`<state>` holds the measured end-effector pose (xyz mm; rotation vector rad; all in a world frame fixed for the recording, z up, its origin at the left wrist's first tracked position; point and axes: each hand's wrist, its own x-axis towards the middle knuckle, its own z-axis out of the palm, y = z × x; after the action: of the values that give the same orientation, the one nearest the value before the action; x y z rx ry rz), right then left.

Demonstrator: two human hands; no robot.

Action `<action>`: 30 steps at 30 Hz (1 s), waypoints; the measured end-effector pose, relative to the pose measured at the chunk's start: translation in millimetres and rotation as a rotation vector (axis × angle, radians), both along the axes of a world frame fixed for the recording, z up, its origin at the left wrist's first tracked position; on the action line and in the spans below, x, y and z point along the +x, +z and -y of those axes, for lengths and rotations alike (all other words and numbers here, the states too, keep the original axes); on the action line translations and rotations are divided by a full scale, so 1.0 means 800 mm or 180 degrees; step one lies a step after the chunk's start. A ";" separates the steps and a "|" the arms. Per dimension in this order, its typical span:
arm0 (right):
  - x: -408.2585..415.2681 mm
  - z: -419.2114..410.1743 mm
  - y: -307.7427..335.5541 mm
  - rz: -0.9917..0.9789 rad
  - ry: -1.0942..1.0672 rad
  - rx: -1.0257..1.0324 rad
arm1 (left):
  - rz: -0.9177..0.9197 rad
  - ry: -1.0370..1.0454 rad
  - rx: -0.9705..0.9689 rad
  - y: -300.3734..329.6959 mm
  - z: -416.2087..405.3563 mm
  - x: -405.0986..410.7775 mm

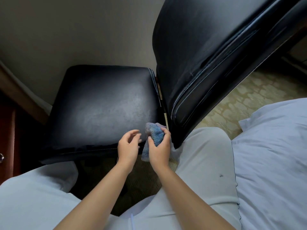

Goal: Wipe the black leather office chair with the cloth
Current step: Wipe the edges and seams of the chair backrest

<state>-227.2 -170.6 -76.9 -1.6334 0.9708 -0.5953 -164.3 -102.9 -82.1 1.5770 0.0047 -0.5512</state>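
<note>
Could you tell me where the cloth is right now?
The blue cloth is bunched in the right hand, at the seat's near right corner, beside the backrest.

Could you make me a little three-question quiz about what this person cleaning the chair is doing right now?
1. Which hand grips the blue cloth?
2. True or false: the left hand is pressed flat on the backrest.
3. What pale thing lies at the right edge: A) bedding B) a bucket C) a ladder?

Key: 1. The right hand, by the seat corner. 2. False; it hovers open over the seat's front edge. 3. A, the white bedding.
</note>
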 end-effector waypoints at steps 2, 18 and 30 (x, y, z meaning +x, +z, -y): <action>-0.003 -0.001 0.006 0.0046 0.0050 0.0037 | -0.0368 -0.0161 -0.0321 0.016 0.011 -0.005; -0.009 -0.016 0.016 0.0454 0.0144 0.0165 | -0.0821 0.0063 -0.0628 0.035 -0.005 -0.015; -0.014 0.010 0.017 -0.0792 0.1321 -0.0453 | 0.0107 0.0037 -0.0075 0.035 -0.023 0.002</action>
<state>-238.3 -178.3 -63.0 -2.0002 0.7421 -0.1835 -163.1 -84.2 -53.8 1.5623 -0.0178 -0.5140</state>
